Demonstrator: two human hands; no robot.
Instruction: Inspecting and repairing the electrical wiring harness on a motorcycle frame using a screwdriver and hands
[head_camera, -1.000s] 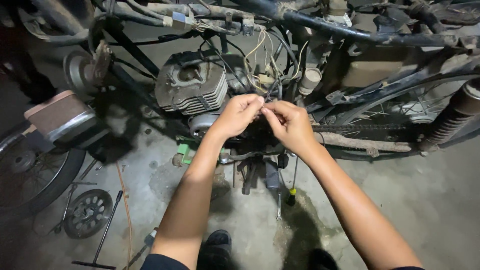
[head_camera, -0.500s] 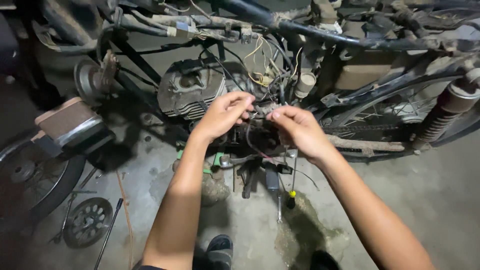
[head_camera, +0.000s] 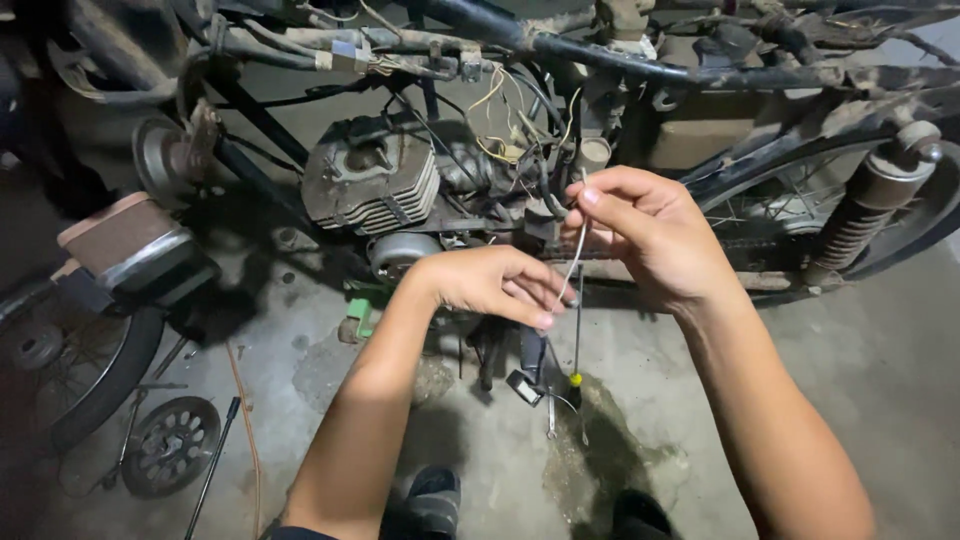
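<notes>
thin cable (head_camera: 577, 250) at frame centre is pinched by right hand (head_camera: 650, 235) fingertips, lower run gripped by left hand (head_camera: 495, 285) — best kept taut, clear of engine (head_camera: 375, 185) wiring.

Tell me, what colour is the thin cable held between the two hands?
The thin cable looks light grey or silvery; the head view shows it.

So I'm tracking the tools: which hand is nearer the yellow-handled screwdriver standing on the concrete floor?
Left. The left hand hovers just above and left of the yellow-handled screwdriver; the right hand is higher, up and right, pinching a thin pale wire.
</notes>
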